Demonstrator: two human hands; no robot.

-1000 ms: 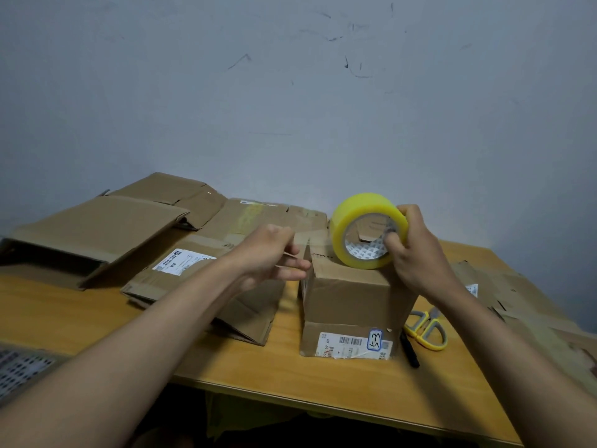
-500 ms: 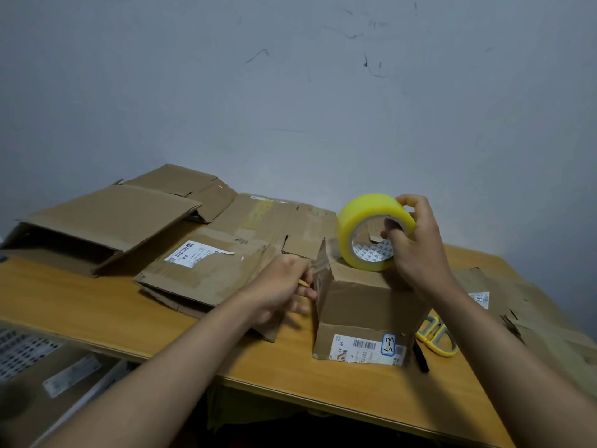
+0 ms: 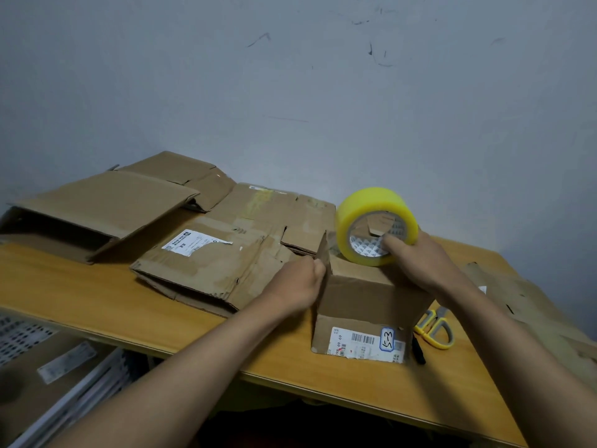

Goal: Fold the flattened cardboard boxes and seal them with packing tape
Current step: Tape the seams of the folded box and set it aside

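A small folded cardboard box (image 3: pixel 361 295) with a barcode label stands on the wooden table (image 3: pixel 97 302). On its top sits a yellow roll of packing tape (image 3: pixel 371 208), which my right hand (image 3: pixel 423 263) grips with the thumb inside the core. My left hand (image 3: pixel 297 286) presses against the box's upper left edge, where a strip of clear tape runs from the roll over the corner. Its fingertips are hidden against the box side.
Flattened cardboard boxes (image 3: pixel 223 253) lie to the left and behind, with a larger one (image 3: pixel 106 205) at the far left. More cardboard (image 3: pixel 529 305) lies at the right. Yellow scissors (image 3: pixel 436 328) and a black pen (image 3: pixel 418 350) rest beside the box.
My left hand has drawn the tape end down from the box top and now presses it on the left side. The roll stays on top.
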